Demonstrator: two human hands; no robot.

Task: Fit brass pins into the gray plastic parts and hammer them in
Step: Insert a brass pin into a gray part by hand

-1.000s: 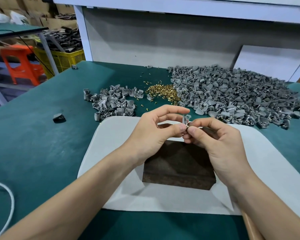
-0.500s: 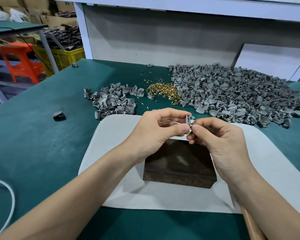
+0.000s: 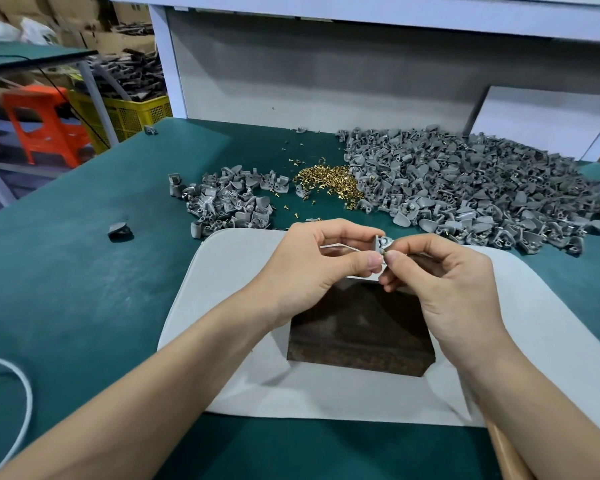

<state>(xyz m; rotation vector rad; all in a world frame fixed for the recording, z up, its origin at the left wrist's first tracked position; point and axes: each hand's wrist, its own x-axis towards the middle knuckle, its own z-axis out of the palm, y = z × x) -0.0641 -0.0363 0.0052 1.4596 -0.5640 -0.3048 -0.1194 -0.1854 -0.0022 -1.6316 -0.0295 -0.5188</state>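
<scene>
Head: one gray part (image 3: 381, 242), one pin (image 3: 385, 252)

Readable text: none, no word, number or brand can be made out.
Cardboard boxes (image 3: 83, 15), upper left of the frame: too blurred to tell any print.
Yellow crate (image 3: 135, 116), left edge: plain mesh, no label legible.

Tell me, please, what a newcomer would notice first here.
The sprawling heap of gray plastic parts at the far right stands out, with a glinting pile of brass pins at its left edge. Nearer, the left hand pinches one gray part while the right hand pinches a brass pin to it, above a dark block on a white mat.
</scene>
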